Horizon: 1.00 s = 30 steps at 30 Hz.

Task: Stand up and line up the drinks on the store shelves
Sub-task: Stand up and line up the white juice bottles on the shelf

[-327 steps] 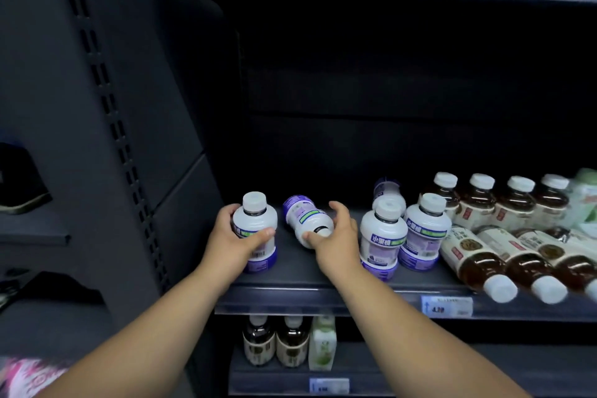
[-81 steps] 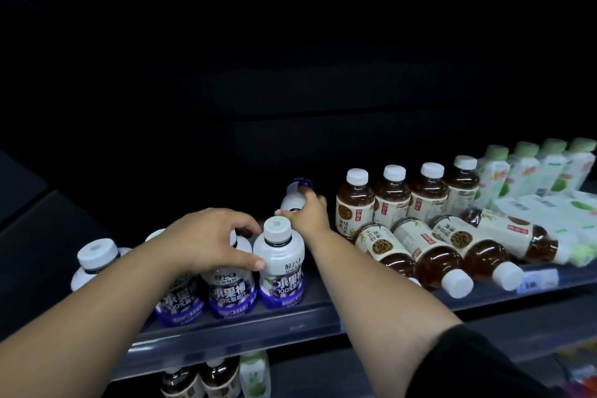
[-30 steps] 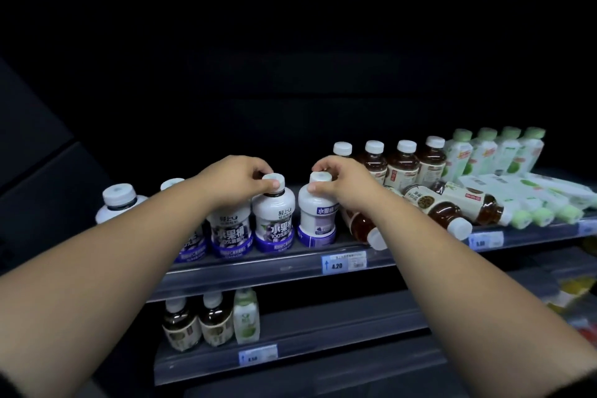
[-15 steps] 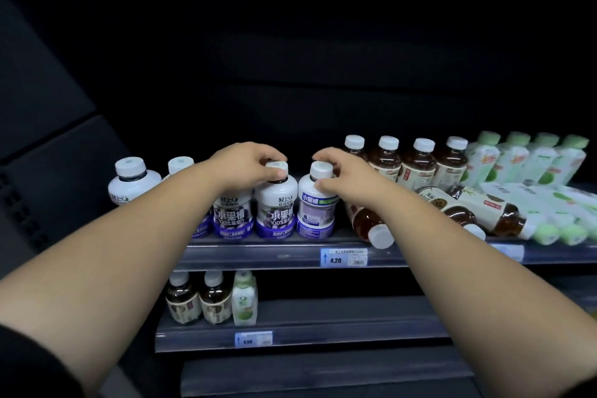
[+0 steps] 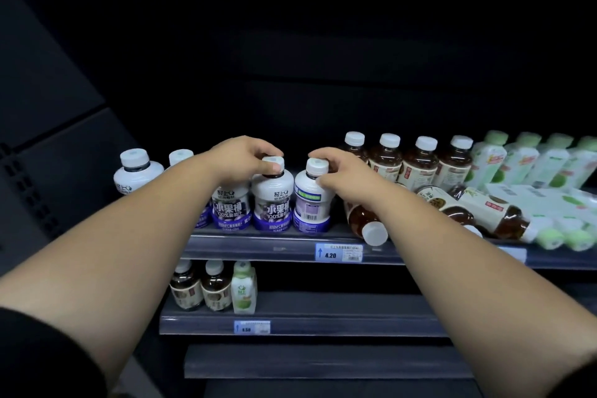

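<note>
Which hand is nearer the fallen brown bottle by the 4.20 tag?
Right. The right hand is just above the fallen brown bottle; the left hand is farther left.

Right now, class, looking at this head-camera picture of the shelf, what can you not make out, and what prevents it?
Head view: second white-capped bottle from the left, body hidden by the left forearm; only its cap shows.
Head view: lower price tag, print too small and blurred.
Head view: rightmost green-capped bottle, cut off by the frame edge.

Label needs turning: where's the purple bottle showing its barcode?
Head view: the barcode bottle stands centre-frame, gripped by the right hand, between another purple bottle and a toppled tea bottle.
</note>
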Available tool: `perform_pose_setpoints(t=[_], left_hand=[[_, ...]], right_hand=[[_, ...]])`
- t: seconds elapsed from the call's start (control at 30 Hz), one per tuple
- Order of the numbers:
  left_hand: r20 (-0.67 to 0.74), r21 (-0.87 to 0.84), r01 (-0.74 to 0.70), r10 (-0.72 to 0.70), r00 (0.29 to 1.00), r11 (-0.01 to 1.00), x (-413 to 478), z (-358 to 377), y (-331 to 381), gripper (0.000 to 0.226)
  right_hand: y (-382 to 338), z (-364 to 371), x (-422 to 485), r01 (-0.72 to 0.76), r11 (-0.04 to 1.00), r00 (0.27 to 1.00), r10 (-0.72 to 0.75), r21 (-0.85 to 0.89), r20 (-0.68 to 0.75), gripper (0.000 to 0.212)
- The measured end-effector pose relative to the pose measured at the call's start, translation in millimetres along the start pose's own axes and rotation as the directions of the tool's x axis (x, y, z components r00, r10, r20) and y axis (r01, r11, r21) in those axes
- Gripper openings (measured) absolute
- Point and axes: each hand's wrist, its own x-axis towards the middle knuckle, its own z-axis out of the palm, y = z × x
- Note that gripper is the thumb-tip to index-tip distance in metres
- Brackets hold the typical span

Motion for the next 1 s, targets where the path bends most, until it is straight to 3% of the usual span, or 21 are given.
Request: perform_pose_setpoints(t=[0.1,0.17,0.3,0.5,0.57,0.67,0.83,0.93,1.0], left_hand=[[-0.045,0.075,0.001,0.003,0.999,0.997,-0.5,-0.6,-2.4,0.023],[-0.053,0.1,-0.008,0.013,0.998,0.995,-0.6,-1.2,-4.7,0.025],[-0.034,0.096,-0.023,0.027,0.999,0.995,-2.9,-2.6,-6.3,0.023],[0.043,0.021,-0.047,0.046,0.998,0.999,-2.0,-9.5,-3.9,0.014],[0.065,0.011,-0.049,0.048,0.997,0.999,-1.5,-10.7,-3.7,0.018],[0.072,0.035,-0.046,0.043,0.996,0.998,-1.7,-9.7,-3.6,0.026],[0.113,0.133,-0.069,0.054,0.992,0.989,-4.4,-13.2,1.9,0.029],[0.134,0.182,-0.081,0.057,0.989,0.98,-3.9,-16.9,3.3,0.033],[0.137,0.199,-0.082,0.055,0.989,0.977,-3.6,-17.7,2.6,0.034]], right_hand=[[-7.6,-3.4,-1.8,-0.02,0.991,0.998,0.012,-0.13,-0.059,0.03],[-9.8,-3.0,-3.6,-0.064,0.978,0.994,0.045,-0.199,-0.099,0.037],[-7.5,5.4,-5.1,-0.074,0.997,0.997,0.073,-0.004,-0.037,0.051],[-10.1,5.5,-4.9,-0.058,0.992,0.995,0.047,-0.115,-0.091,0.03],[-11.8,-0.6,-3.8,-0.076,0.994,0.996,0.072,-0.081,-0.055,0.034],[-12.8,1.8,-4.1,-0.099,0.995,0.995,0.099,-0.01,-0.001,0.057],[-15.2,9.2,1.2,-0.056,0.992,0.997,0.049,-0.109,-0.067,0.036],[-19.0,7.2,3.8,-0.071,0.996,0.997,0.071,-0.06,-0.008,0.061],[-19.0,10.4,1.7,-0.063,0.995,0.998,0.063,-0.072,0.001,0.064]])
